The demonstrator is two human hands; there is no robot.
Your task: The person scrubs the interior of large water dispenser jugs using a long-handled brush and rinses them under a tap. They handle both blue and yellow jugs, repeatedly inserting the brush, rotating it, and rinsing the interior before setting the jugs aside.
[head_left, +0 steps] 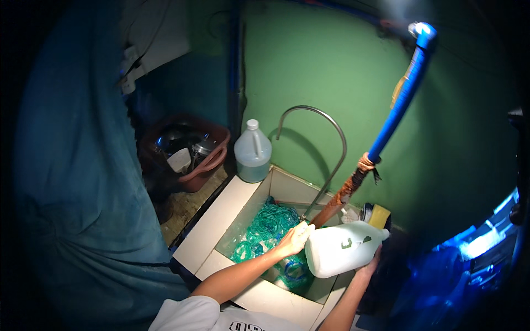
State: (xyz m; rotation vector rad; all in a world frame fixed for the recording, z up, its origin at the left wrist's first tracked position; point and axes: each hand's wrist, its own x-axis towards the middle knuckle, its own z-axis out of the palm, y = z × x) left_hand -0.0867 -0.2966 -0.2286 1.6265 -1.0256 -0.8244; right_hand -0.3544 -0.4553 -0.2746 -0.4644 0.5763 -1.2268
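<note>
A large white plastic jug (345,249) lies tilted almost on its side above the right part of the sink (221,258), its neck toward the right. My right hand (372,263) grips it from below near the neck end; the jug hides most of the fingers. My left hand (296,239) is closed beside the jug's base, close to the foot of the curved metal faucet (343,144). What its fingers hold, if anything, I cannot make out. Below both hands, a tangled heap of green cord-like strands (270,223) lies in the sink, some with blue bits.
A clear jug (253,156) with pale liquid stands on the sink's back left corner. Left of it is a reddish basin (212,163) with kitchenware. A blue pipe (400,102) slants down toward the faucet. A yellow sponge-like thing (379,216) sits behind the white jug. Blue cloth (94,182) hangs left.
</note>
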